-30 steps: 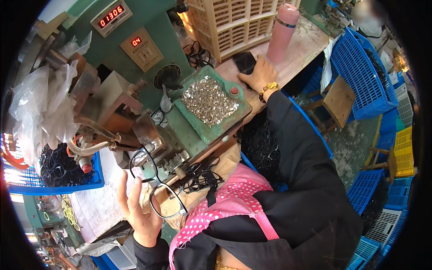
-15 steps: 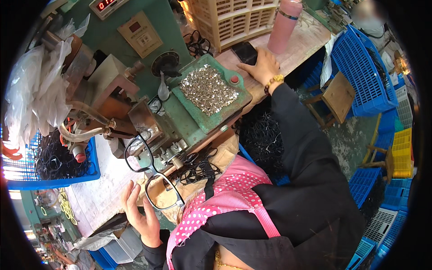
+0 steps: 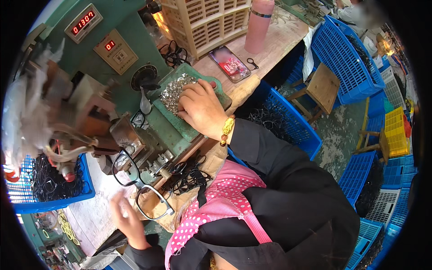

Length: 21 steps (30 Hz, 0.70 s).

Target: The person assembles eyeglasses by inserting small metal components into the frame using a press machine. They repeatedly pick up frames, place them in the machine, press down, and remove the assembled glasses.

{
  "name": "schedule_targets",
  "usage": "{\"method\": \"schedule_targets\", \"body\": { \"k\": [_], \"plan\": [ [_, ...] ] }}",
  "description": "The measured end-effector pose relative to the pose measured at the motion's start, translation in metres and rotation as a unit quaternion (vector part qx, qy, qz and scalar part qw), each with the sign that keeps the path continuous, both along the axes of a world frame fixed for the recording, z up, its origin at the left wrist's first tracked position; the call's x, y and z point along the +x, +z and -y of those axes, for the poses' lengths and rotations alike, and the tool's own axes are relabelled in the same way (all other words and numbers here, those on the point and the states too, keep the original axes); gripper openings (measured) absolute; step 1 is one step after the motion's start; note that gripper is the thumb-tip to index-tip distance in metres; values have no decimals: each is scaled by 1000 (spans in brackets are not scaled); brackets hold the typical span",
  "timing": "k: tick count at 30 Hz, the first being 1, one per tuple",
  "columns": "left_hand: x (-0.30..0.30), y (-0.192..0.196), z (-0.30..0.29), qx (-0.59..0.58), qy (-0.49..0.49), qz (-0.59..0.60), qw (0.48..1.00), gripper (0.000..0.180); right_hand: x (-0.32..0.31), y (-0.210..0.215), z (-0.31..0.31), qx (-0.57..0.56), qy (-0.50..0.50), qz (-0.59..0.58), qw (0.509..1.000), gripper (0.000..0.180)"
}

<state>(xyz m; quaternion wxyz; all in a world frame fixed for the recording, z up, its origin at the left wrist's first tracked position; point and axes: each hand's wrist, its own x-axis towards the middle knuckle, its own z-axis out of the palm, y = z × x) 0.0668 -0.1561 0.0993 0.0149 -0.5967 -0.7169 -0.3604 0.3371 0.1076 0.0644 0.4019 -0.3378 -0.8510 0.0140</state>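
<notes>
My right hand (image 3: 203, 108) rests over a pile of small shiny metal pieces (image 3: 173, 92) on a green metal tray (image 3: 189, 130). Its fingers are curled and closed on some of the pieces, the fingertips partly hidden. My left hand (image 3: 128, 220), smeared by motion, is apart from the pile with its fingers stretched out and nothing seen in them. Close to those fingers is an eyeglass frame (image 3: 143, 185) with dark and clear rims, tilted in front of the machine's small metal fixture (image 3: 160, 164). Whether frame and fixture touch, I cannot tell.
The green machine (image 3: 112, 27) carries red displays. A lit phone (image 3: 229, 64), a pink bottle (image 3: 259, 27) and a cream crate (image 3: 202, 22) stand on the bench. Blue baskets (image 3: 299, 135) of black frames and a wooden stool (image 3: 317, 90) are at the right; another blue basket (image 3: 54, 204) is left.
My right hand has left the phone and moved left onto the metal pieces. The phone's screen is now lit. My left hand has shifted slightly down and left. The view has shifted.
</notes>
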Motion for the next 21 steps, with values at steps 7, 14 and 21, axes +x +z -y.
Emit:
{"method": "schedule_targets", "body": {
  "k": [7, 14, 21],
  "plan": [
    [-268, -44, -31, -57, 214, -416, 882, 72, -15, -2, 10, -8, 27, -98, 995, 16],
    [-285, -50, -75, -395, 291, -301, 818, 83, -12, -5, 10, -6, 32, -133, 991, 17],
    [-285, -58, -73, -229, 323, -329, 857, 32, -10, -4, 8, -28, 48, -156, 986, 19]
  ]
}}
